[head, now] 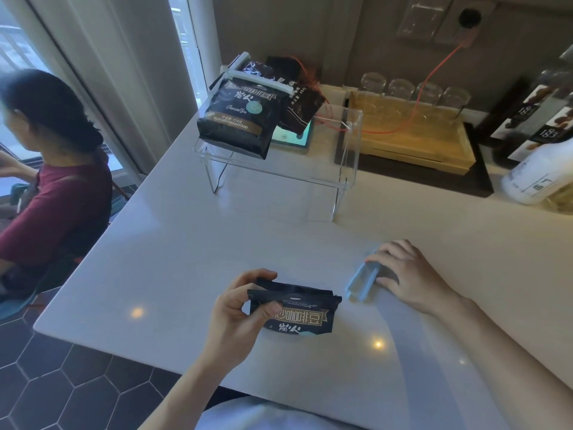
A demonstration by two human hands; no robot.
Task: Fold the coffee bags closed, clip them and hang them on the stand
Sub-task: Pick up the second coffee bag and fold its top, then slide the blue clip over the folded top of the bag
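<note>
Left hand point(231, 318) pinches the folded top of a bag point(297, 311) on the table point(155, 243). Right hand point(406, 274), fingers curled, grasps a blue clip point(362, 282) beside it. Two bags point(238, 119) already hang clipped on the stand point(347, 156); this one remains unclipped.

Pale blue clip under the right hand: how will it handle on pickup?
The clip looks like a long, thin plastic bar, so probably stiff and light. Lying flat on the smooth counter, it may slide if pushed. The right hand rests on it.

White bottle point(539, 178) cut off at right edge; rear hung bag point(302, 110) half hidden
</note>
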